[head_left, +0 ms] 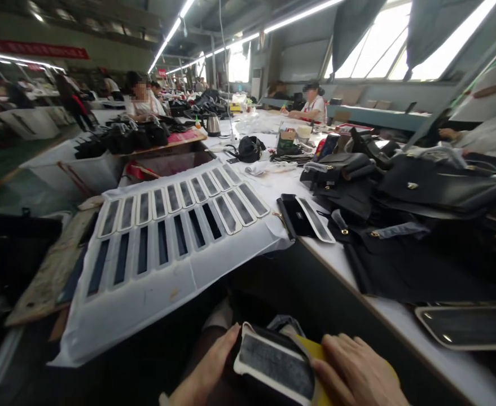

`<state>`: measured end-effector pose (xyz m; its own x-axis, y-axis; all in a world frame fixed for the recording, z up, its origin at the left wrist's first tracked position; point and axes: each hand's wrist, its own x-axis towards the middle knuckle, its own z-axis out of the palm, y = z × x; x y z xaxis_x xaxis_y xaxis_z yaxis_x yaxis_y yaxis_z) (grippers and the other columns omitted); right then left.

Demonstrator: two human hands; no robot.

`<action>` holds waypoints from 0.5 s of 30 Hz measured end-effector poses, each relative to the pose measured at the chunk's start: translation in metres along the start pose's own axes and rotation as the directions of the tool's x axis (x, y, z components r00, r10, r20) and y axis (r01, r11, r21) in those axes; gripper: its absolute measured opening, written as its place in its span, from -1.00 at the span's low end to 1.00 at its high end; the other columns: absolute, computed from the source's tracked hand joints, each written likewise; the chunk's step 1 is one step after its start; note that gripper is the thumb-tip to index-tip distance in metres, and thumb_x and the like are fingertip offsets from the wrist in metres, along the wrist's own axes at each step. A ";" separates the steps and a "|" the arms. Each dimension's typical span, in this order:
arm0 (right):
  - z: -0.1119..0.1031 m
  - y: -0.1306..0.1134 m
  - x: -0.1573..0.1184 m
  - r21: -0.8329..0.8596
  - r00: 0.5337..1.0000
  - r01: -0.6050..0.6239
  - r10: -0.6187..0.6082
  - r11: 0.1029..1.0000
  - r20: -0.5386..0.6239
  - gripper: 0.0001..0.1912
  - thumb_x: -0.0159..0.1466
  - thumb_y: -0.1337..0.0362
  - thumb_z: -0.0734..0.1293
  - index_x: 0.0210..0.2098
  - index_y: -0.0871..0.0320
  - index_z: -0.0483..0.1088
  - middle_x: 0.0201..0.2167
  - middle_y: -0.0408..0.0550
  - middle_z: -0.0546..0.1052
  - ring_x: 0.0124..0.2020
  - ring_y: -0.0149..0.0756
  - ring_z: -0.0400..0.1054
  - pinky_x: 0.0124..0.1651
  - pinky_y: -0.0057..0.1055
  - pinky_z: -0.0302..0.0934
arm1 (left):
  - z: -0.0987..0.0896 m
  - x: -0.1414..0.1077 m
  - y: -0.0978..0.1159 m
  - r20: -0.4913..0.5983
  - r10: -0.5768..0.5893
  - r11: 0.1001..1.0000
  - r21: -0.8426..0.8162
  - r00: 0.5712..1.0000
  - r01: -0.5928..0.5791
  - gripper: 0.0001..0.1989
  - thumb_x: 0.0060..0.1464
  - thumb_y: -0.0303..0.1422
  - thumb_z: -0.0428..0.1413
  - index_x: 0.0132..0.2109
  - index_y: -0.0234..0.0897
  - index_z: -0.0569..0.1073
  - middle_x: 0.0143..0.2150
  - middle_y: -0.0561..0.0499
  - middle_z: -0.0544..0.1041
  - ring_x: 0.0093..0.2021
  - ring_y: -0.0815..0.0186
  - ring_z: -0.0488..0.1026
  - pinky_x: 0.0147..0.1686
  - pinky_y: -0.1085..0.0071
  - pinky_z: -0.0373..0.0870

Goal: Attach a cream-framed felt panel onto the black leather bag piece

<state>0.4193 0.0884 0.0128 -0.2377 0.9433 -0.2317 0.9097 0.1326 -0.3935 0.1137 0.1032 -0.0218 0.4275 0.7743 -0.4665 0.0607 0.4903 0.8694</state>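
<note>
At the bottom centre, a black piece with a white-edged dark panel point(273, 363) lies between my hands. My left hand point(214, 361) grips its left edge, thumb and fingers pressed along the side. My right hand point(353, 363) is bent over its right side, against a yellow piece point(315, 348) lying under or beside the panel. The fingers of my right hand are curled and close together. Part of the panel's lower end is cut off by the frame's bottom edge.
Ahead on the left, a white-covered board point(146, 301) bears rows of white-edged dark strips. Black bags point(434, 183) are heaped on the white table at the right. A kettle point(213, 125) stands farther back, and several people sit at tables beyond.
</note>
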 end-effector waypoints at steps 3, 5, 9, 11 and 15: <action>0.000 -0.027 0.035 -0.082 0.992 0.119 -0.114 0.989 0.062 -0.60 0.35 -0.07 0.16 -0.41 0.06 0.35 -0.39 -0.02 0.54 -0.30 -0.07 0.39 -0.18 -0.13 0.08 | 0.001 -0.001 -0.006 -0.046 -0.010 0.999 -0.039 0.999 0.008 -0.29 0.15 0.20 -0.11 0.05 -0.29 0.54 0.10 -0.12 0.54 0.23 0.00 0.31 0.35 0.15 0.01; -0.001 -0.037 0.053 -0.105 0.980 0.189 -0.180 0.976 0.089 -0.63 0.38 -0.01 0.16 -0.40 0.09 0.33 -0.38 -0.05 0.53 -0.29 -0.10 0.37 -0.17 -0.16 0.02 | 0.000 -0.001 -0.009 -0.055 0.020 0.999 -0.026 0.998 -0.021 -0.31 0.18 0.17 -0.13 0.06 -0.29 0.53 0.09 -0.11 0.54 0.24 0.02 0.30 0.37 0.16 -0.03; -0.003 -0.054 0.086 -0.147 0.946 0.320 -0.308 0.936 0.097 -0.62 0.41 0.06 0.16 -0.44 0.14 0.29 -0.43 -0.07 0.50 -0.32 -0.20 0.31 -0.18 -0.19 -0.07 | 0.002 -0.002 -0.011 -0.015 0.107 0.993 -0.037 0.994 -0.108 -0.33 0.24 0.12 -0.21 0.15 -0.26 0.45 0.16 -0.10 0.48 0.26 0.07 0.27 0.33 0.23 0.08; -0.002 -0.067 0.104 -0.177 0.924 0.382 -0.374 0.907 0.079 -0.58 0.41 0.04 0.15 -0.48 0.15 0.28 -0.47 -0.07 0.48 -0.34 -0.23 0.29 -0.20 -0.20 -0.09 | 0.005 -0.002 -0.013 -0.048 0.126 0.989 -0.067 0.991 -0.129 -0.37 0.25 0.10 -0.19 0.19 -0.22 0.39 0.21 -0.09 0.43 0.26 0.10 0.27 0.28 0.25 0.15; 0.002 -0.094 0.139 -0.209 0.848 0.528 -0.526 0.823 0.070 -0.51 0.41 0.00 0.12 -0.53 0.15 0.27 -0.54 -0.08 0.47 -0.39 -0.29 0.24 -0.22 -0.20 -0.12 | 0.005 -0.001 -0.023 -0.078 0.089 0.986 -0.136 0.993 -0.099 -0.43 0.26 0.06 -0.13 0.13 -0.26 0.41 0.11 -0.11 0.49 0.17 0.11 0.35 0.22 0.21 0.22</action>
<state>0.2999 0.2064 0.0153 -0.7038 0.7085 -0.0516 0.6945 0.6710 -0.2598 0.1168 0.0891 -0.0411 0.3597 0.8436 -0.3986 -0.1051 0.4611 0.8811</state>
